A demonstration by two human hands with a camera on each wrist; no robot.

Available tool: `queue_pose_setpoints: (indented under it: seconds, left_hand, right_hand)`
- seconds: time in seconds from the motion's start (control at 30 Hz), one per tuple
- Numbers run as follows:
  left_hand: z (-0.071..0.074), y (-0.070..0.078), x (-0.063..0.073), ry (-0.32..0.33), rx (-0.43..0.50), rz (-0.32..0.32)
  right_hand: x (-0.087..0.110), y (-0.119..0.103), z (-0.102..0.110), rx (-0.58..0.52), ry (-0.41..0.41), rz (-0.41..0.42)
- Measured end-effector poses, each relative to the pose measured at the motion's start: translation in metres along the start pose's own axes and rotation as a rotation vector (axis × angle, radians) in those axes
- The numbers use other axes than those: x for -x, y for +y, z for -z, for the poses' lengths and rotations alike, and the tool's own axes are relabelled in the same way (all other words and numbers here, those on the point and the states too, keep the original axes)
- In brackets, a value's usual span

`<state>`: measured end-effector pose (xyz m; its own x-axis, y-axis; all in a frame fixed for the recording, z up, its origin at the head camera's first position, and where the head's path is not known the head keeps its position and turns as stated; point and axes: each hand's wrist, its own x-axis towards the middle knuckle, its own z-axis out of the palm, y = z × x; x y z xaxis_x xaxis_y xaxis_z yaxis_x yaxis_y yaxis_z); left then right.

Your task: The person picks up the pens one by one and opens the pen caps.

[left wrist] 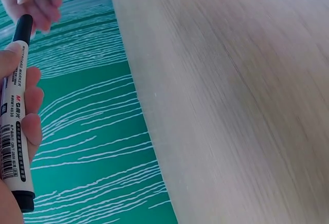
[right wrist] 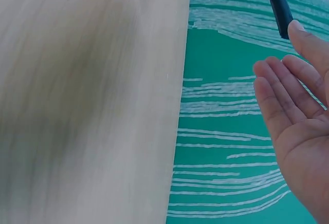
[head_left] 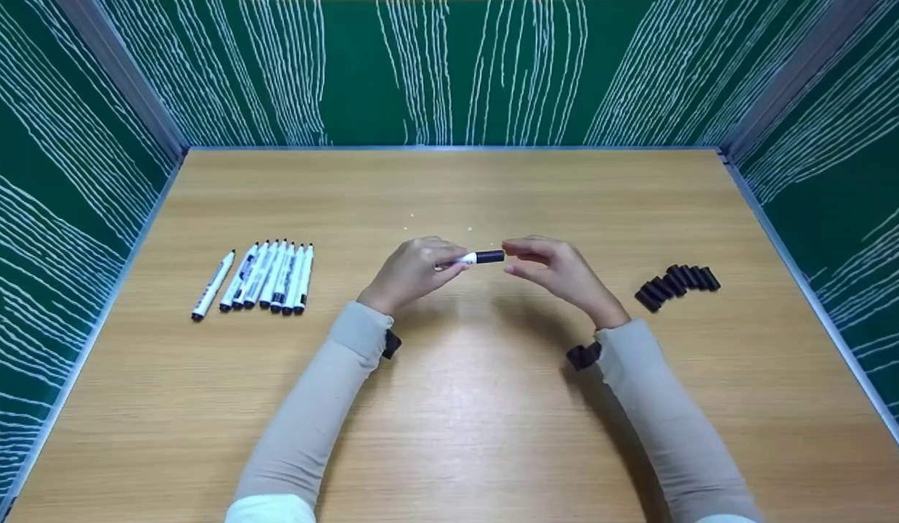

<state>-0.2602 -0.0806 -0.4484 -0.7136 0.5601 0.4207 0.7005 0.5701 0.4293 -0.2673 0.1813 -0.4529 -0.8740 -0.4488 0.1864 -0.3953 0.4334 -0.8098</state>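
Observation:
A white whiteboard marker (left wrist: pixel 15 126) with a black cap (head_left: pixel 490 256) on its end is held by my left hand (head_left: pixel 420 269), thumb on one side and fingers on the other. The capped end points right, over the middle of the table. Just beyond that end is my right hand (head_left: pixel 555 269), its thumb and fingers apart with nothing between them. In the right wrist view the right palm (right wrist: pixel 308 136) shows, fingers loosely extended, near the marker's cap (right wrist: pixel 281 16). Whether the right fingertips touch the cap I cannot tell.
On the left of the wooden table (head_left: pixel 449 436) lie several uncapped white markers (head_left: pixel 271 276), side by side, and one marker (head_left: pixel 213 285) slightly apart. Several black caps (head_left: pixel 677 282) lie in a curved row at the right. Green panels with white lines (head_left: pixel 449 73) border the table.

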Motion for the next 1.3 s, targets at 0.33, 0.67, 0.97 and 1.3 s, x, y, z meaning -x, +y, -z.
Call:
queue_pose_setpoints:
  seconds: [0.33, 0.67, 0.97, 1.3]
  left_hand:
    - [0.001, 0.0, 0.003, 0.005, -0.092, -0.068]
    - [0.004, -0.003, 0.004, 0.018, -0.13, -0.131]
    - [0.003, -0.004, 0.005, 0.037, -0.149, -0.185]
    - [0.002, -0.006, 0.005, 0.021, -0.127, -0.194]
  right_hand:
    - [-0.011, -0.012, -0.016, -0.027, -0.054, 0.067]
    - [-0.015, -0.014, -0.025, 0.017, -0.067, 0.122]
    - [-0.016, -0.012, -0.029, 0.136, -0.001, 0.209]
    - [-0.016, -0.012, -0.033, 0.143, 0.048, 0.241]
